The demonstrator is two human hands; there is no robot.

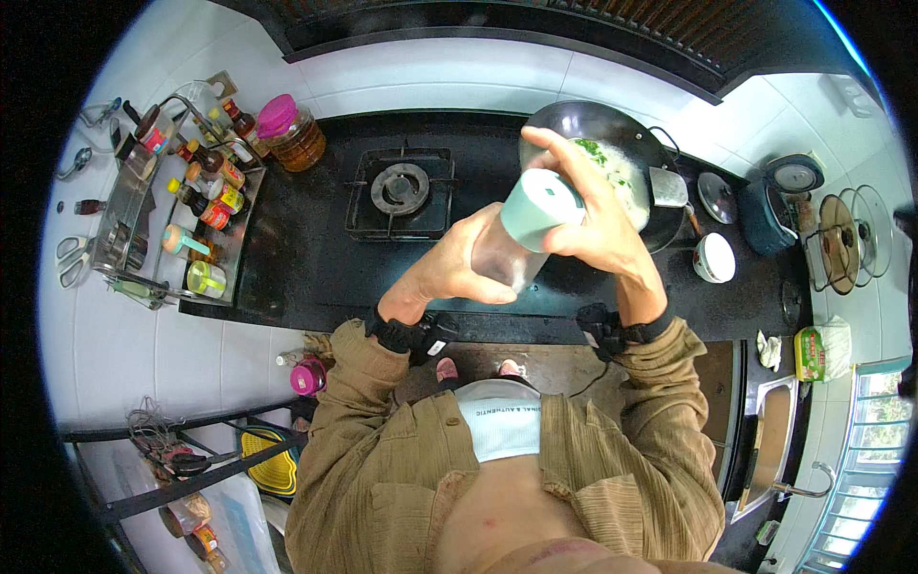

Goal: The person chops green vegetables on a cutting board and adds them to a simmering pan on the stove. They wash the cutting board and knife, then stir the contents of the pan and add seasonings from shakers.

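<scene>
Both hands hold a clear jar with a pale green lid above the black counter, in front of the wok. My left hand grips the jar's transparent body, where a little white content shows. The fingers and thumb of my right hand clasp the lid, which is on the jar. Behind the right hand, a wok holds whitish, bubbly food with chopped greens. A metal spatula rests at the wok's right side. Fingers hide part of the jar and the wok.
A gas burner lies left of the wok. Further left are a jar with a pink lid and a metal rack of bottles. On the right are a white bowl, a pot lid and a sink.
</scene>
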